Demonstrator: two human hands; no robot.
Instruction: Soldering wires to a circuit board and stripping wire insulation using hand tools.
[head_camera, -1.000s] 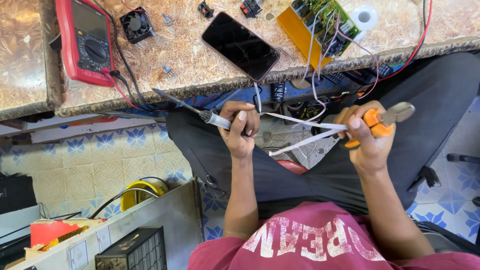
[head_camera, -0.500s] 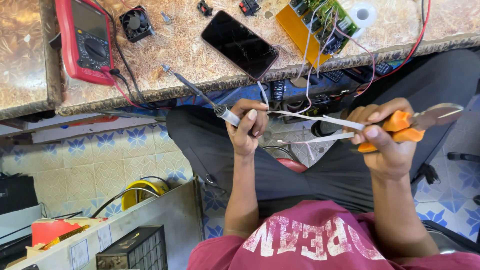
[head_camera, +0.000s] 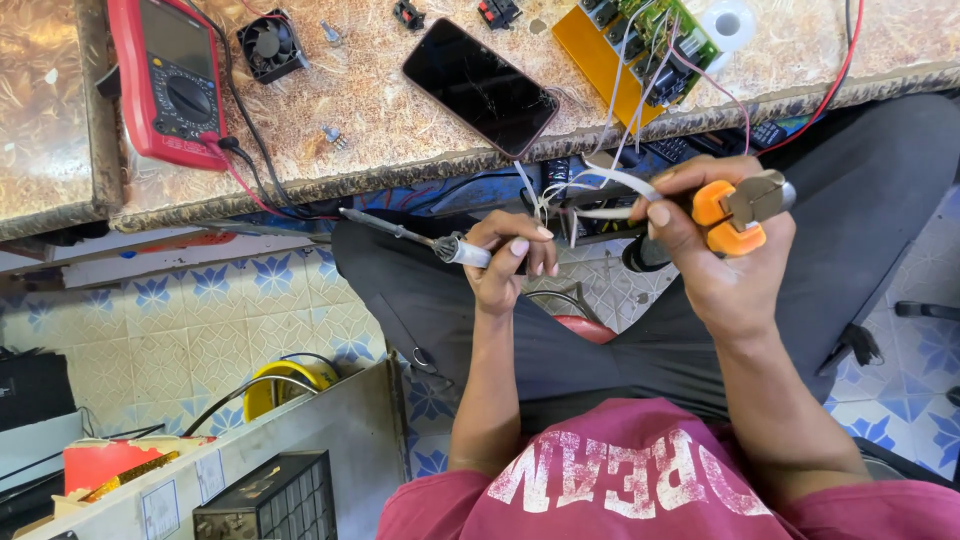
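Along the left end of a speckled stone bench (head_camera: 380, 120), a red meter (head_camera: 165, 80) lies flat with its red and black leads trailing over the front edge, near a small black fan (head_camera: 268, 45). Farther along, a dark phone (head_camera: 480, 85) rests face up close to the edge, and a yellow-backed circuit board (head_camera: 640, 45) sits at the bench's right end, its white wires (head_camera: 610, 185) hanging down over the lip toward the seated person's lap.

Below the bench edge, the left hand (head_camera: 512, 262) is closed around the handle of a soldering iron (head_camera: 405, 232), whose thin metal tip points out to the left, away from the wires and the body, apparently to keep it off both while the other hand works. The right hand (head_camera: 715, 250) is wrapped tight around orange-handled pliers (head_camera: 735, 205), held up just under the board so the hanging wires reach them without strain; whether the tool's nose bites a wire cannot be told, as fingers cover it. Thumb and forefinger pinch one white wire beside the handles.

Room is tight between the bench lip and the dark trousers, and the wires cross that gap. Open space lies lower left, over the patterned tile floor (head_camera: 230, 320), where a yellow reel (head_camera: 275, 385) sits behind a grey cabinet (head_camera: 300, 450).
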